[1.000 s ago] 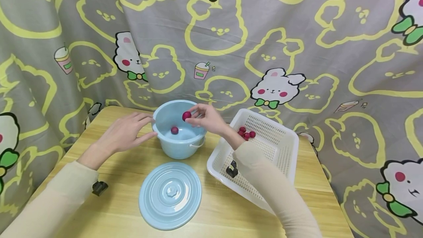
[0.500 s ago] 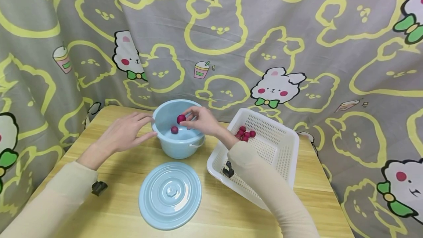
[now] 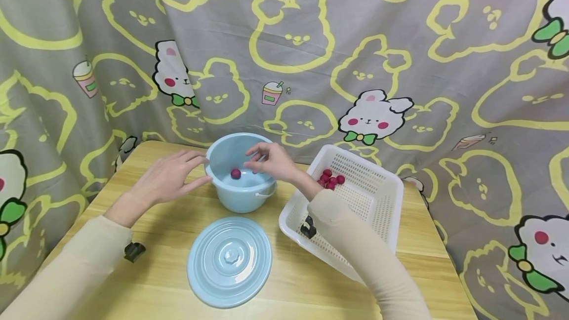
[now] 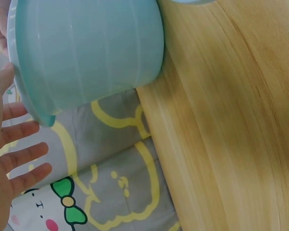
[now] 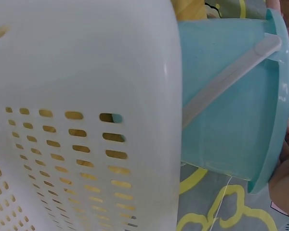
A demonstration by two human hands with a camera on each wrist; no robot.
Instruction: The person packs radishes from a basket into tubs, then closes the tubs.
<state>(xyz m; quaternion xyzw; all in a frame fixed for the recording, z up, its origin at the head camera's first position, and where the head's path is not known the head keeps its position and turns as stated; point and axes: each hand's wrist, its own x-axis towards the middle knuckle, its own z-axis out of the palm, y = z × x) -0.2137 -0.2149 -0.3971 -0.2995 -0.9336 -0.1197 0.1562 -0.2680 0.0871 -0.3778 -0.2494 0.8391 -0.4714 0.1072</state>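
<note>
On the wooden surface [image 3: 133, 162] in front of us, a light blue bucket [image 3: 240, 174] is standing upright with its lid off, and we are seeing one dark red fruit [image 3: 235, 174] lying on its bottom; whether a second one is sitting behind our hand, we cannot tell. Our right hand [image 3: 271, 161] is hovering over the bucket's open mouth, its fingers [image 3: 255, 149] loosely spread and bent downward, holding nothing that we can make out. Our left hand [image 3: 166, 179] is resting against the bucket's left side, fingers [image 3: 195, 184] straight and touching the rim, thumb close to the wall; from the left wrist we are seeing the flat palm [image 4: 2, 163] just beside the bucket's outer wall [image 4: 86, 53].

Just to the right of the bucket, a white perforated basket [image 3: 378, 196] is sitting tilted on the surface, and a small cluster of red fruits [image 3: 330, 180] is lying in its near-left corner. From the right wrist, the basket's wall [image 5: 86, 120] is standing close to the bucket [image 5: 231, 96], whose pale handle [image 5: 226, 79] is hanging down its side. The round blue lid [image 3: 229, 261] is lying flat, knob up, in front of the bucket.
</note>
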